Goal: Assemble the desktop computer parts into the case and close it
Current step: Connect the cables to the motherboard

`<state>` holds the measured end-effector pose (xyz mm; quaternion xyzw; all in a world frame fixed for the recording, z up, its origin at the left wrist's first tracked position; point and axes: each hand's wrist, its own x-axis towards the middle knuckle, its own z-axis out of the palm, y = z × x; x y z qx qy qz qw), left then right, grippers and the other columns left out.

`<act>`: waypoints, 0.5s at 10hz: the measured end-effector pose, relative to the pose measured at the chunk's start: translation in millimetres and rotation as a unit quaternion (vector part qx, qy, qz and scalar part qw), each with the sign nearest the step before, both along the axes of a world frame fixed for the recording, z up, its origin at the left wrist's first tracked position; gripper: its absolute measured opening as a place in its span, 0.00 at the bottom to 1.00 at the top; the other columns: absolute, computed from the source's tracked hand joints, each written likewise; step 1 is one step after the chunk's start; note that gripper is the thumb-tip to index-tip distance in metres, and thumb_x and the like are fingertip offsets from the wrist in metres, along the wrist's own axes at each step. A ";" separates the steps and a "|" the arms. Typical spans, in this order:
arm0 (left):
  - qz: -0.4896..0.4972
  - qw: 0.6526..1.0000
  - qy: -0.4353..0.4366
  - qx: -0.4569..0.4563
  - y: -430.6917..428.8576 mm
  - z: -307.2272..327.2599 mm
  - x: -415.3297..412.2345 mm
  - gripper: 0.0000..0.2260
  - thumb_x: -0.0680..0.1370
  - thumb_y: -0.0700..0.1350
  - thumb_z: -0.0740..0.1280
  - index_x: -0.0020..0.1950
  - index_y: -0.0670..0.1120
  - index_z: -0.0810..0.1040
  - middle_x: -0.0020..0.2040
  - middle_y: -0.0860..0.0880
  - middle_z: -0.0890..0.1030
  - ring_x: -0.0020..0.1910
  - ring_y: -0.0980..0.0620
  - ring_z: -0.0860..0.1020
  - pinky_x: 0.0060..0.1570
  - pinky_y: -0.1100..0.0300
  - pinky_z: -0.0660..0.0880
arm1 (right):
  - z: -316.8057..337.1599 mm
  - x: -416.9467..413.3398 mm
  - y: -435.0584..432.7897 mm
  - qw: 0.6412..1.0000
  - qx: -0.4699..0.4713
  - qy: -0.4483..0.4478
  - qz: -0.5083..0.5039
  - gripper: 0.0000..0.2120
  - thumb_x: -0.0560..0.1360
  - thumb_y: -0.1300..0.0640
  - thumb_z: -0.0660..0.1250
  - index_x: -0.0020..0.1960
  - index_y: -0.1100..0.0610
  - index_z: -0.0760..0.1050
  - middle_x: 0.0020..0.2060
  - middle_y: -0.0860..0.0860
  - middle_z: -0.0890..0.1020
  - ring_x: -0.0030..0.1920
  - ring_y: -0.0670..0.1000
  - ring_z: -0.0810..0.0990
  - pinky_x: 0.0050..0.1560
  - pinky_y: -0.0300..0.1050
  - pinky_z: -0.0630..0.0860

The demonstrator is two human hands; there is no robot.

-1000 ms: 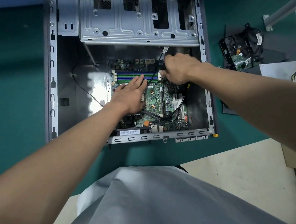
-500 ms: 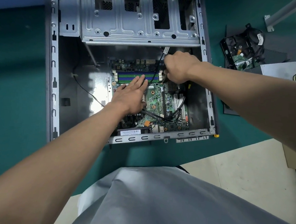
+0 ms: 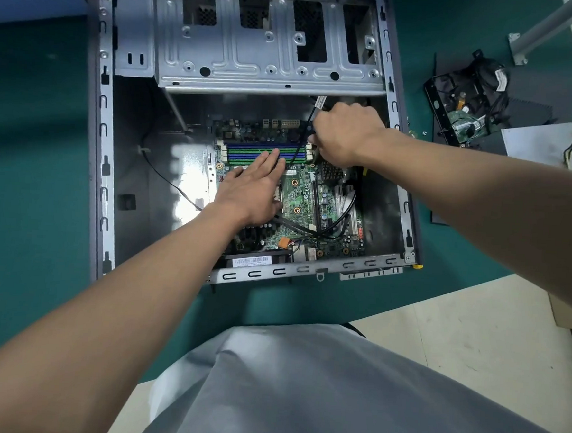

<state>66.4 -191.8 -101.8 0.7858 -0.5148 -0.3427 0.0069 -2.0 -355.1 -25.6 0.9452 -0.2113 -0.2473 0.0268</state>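
The case [image 3: 99, 144] lies open on the green table [image 3: 28, 184], with the board [image 3: 301, 197] already sitting in its near right part, below the metal drive cage [image 3: 271, 48].

The left hand [image 3: 251, 190] lies flat on the board, fingers straight and pressed together, tips reaching the blue and green memory slots [image 3: 245, 152]. The right hand [image 3: 344, 136] is curled at the far right corner of the board, closed around a black cable [image 3: 310, 117] whose tagged end sticks out above the knuckles. What the fingertips grip underneath is hidden.

This looks like plugging or routing that cable, and several things could go wrong:

- **Board damage:** if the right hand pushes or pulls hard, the board may flex, and the flat left palm bears on small parts that could bend or crack.
- **Bad connection:** the right hand blocks the view of the socket, so a plug could go in crooked or into the wrong header and bend pins.
- **Snagging:** the cable crosses the memory slots and loops near the finned heat sink [image 3: 331, 171], so a tug could catch a slot clip or drag the other black wires [image 3: 341, 219] loose.
- **Cuts:** the right forearm crosses the case's right edge, where a scrape on the metal is possible.

More loose parts [image 3: 465, 103] wait on the table to the right, so much assembly remains.
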 end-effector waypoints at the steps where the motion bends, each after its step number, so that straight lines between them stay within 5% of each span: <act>1: 0.000 1.000 0.002 0.002 -0.2 -0.7 0.1 0.38 0.80 0.53 0.64 0.80 0.50 0.41 0.79 0.54 0.36 0.77 0.55 0.39 0.74 0.47 0.46 | 1.1 -0.3 -1.0 0.999 0.032 0.035 -0.004 0.16 0.79 0.54 0.58 0.63 0.61 0.66 0.55 0.59 0.76 0.54 0.63 0.75 0.45 0.52 0.65; 2: -0.002 1.000 0.000 0.003 -0.2 -0.3 0.3 0.38 0.80 0.53 0.64 0.80 0.50 0.41 0.79 0.54 0.36 0.78 0.55 0.39 0.74 0.47 0.47 | 2.9 0.3 -0.7 0.999 0.035 0.029 0.005 0.14 0.76 0.61 0.60 0.61 0.62 0.67 0.56 0.61 0.75 0.54 0.64 0.75 0.45 0.51 0.65; 4: -0.002 1.000 0.003 0.003 0.0 0.6 0.4 0.38 0.80 0.53 0.64 0.80 0.50 0.41 0.79 0.54 0.36 0.78 0.55 0.39 0.75 0.47 0.46 | 2.0 -0.1 -0.3 1.000 -0.008 0.023 0.018 0.18 0.81 0.48 0.54 0.61 0.61 0.70 0.52 0.60 0.76 0.55 0.64 0.76 0.46 0.52 0.66; 5: -0.002 1.000 0.002 0.004 -0.3 0.6 0.1 0.38 0.80 0.54 0.64 0.79 0.50 0.41 0.79 0.54 0.36 0.78 0.55 0.39 0.75 0.47 0.46 | 4.4 1.5 -1.5 0.998 0.032 0.061 0.002 0.18 0.79 0.53 0.57 0.65 0.62 0.64 0.47 0.55 0.72 0.51 0.62 0.74 0.45 0.52 0.65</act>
